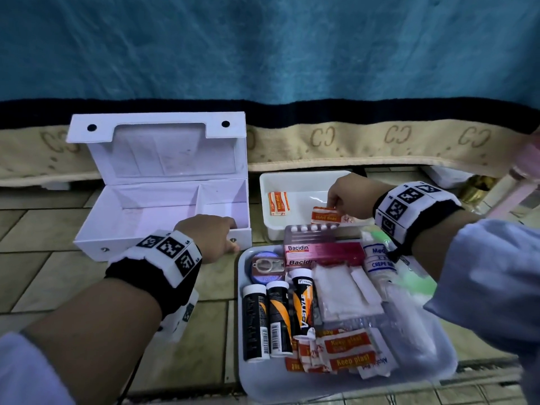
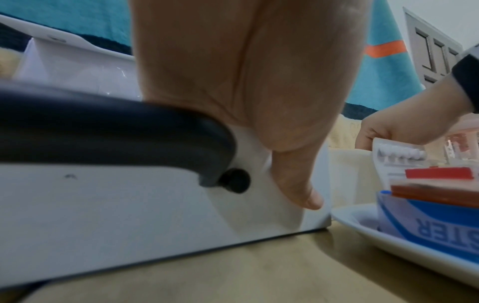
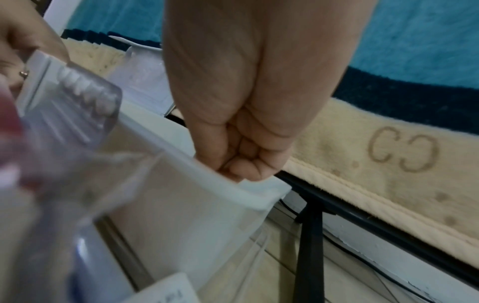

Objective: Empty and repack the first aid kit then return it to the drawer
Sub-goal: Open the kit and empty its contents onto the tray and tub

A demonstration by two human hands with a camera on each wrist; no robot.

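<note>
The white first aid kit box (image 1: 163, 200) stands open and empty on the tiled floor, its lid upright. My left hand (image 1: 217, 233) grips the box's front right corner, with the thumb (image 2: 298, 184) pressed on the front wall beside the black handle (image 2: 116, 131). My right hand (image 1: 347, 200) pinches an orange plaster packet (image 1: 325, 215) over the small white tub (image 1: 304, 176), where another plaster packet (image 1: 279, 203) lies. In the right wrist view the fingers (image 3: 241, 162) are curled at the tub's rim (image 3: 220, 184) and the packet is hidden.
A white tray (image 1: 292, 381) in front holds three vitamin tubes (image 1: 277, 314), a Bacidin box (image 1: 324, 254), a pill blister (image 1: 312, 230), gauze (image 1: 342, 290), a crepe bandage (image 1: 380, 258), a round tin (image 1: 267, 267) and more plasters (image 1: 344, 352). A blanket-draped bed edge (image 1: 380, 141) runs behind.
</note>
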